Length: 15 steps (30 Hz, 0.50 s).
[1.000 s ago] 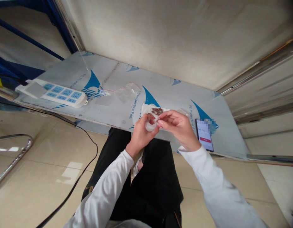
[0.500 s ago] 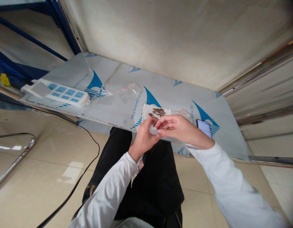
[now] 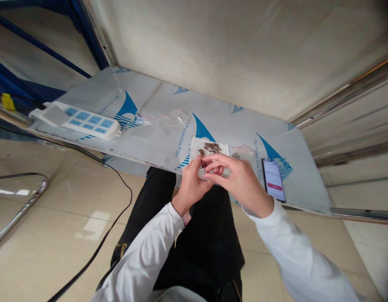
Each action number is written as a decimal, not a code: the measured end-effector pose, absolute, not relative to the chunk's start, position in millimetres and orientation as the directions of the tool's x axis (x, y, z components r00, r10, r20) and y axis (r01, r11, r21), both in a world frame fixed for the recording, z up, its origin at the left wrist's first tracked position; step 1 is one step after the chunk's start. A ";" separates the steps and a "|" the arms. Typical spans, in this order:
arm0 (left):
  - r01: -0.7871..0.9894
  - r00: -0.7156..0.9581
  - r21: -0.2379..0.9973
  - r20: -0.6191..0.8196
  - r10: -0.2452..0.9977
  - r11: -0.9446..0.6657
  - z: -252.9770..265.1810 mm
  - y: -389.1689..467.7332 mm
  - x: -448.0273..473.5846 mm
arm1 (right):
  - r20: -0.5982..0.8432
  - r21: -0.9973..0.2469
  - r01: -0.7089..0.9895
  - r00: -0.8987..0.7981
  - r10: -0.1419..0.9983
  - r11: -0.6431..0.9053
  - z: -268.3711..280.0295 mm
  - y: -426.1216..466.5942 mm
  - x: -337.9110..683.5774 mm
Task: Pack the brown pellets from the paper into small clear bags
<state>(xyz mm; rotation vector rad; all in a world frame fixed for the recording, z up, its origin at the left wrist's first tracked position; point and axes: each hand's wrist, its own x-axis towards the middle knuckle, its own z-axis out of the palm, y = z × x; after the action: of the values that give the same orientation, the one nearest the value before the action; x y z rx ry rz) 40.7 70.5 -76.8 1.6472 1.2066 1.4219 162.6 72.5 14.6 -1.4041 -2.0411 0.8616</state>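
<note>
My left hand (image 3: 193,182) and my right hand (image 3: 233,173) meet over the front edge of the table, fingertips touching. Both are closed, the fingers bent inward around something that my right fingers hide from view. Just beyond them a white cloth or paper (image 3: 224,150) lies on the table, carrying a heap of small brown slender pieces (image 3: 212,147). A few more of those pieces show close to my left fingertips; their kind is too small to make out.
The table (image 3: 156,147) is covered in printed protective film. A phone (image 3: 273,180) lies by my right wrist, and a clear plastic bag (image 3: 173,121) farther left. At the left end sits a white power strip (image 3: 87,121). A black cable (image 3: 118,218) trails across the floor.
My right hand has turned and dropped slightly, and its fingers now cover the whitish translucent piece seen between my hands before. More of the phone shows beside my wrist.
</note>
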 end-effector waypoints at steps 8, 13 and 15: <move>0.190 -0.022 0.911 0.377 0.926 -0.366 -73.6 67.8 35.3 | 0.209 -0.772 0.538 -0.289 0.934 0.339 -1.9 62.2 164.3; 0.226 -0.070 0.922 0.337 0.939 -0.314 -77.0 66.1 27.6 | 0.247 -0.757 0.604 -0.090 0.965 0.250 -43.3 99.7 188.3; 0.244 -0.077 0.926 0.315 0.946 -0.289 -80.6 64.4 23.6 | 0.200 -0.664 0.716 -0.108 0.974 0.216 -65.8 118.6 196.7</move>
<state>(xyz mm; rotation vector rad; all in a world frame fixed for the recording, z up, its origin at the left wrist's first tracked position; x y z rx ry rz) 23.6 64.4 -80.6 1.5615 1.3078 1.4089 196.7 118.6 -65.8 -1.5595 -1.8872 0.5476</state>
